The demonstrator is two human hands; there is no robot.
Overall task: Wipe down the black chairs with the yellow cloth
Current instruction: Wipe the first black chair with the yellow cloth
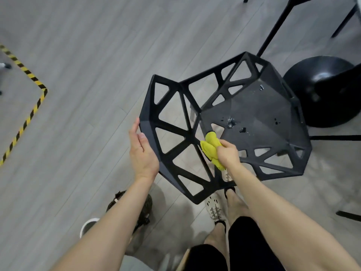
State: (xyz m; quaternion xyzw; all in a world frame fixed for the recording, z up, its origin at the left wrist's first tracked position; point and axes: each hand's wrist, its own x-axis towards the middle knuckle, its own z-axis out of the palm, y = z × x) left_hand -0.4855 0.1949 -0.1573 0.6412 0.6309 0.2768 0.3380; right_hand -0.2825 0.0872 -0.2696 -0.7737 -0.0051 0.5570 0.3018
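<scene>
A black chair (254, 114) with an open lattice back stands in front of me, seen from above, its back toward me. My left hand (142, 151) lies flat and straight-fingered against the left outer edge of the backrest. My right hand (227, 153) grips a bunched yellow cloth (210, 147) and presses it on a lattice bar where the back meets the seat. The seat shows a few small wet spots near its middle.
A round black table base (320, 90) and thin black legs (273, 30) stand at the right and far right. Yellow-black tape (29, 114) runs across the grey plank floor at the left. My feet and a bag (144, 210) are below the chair.
</scene>
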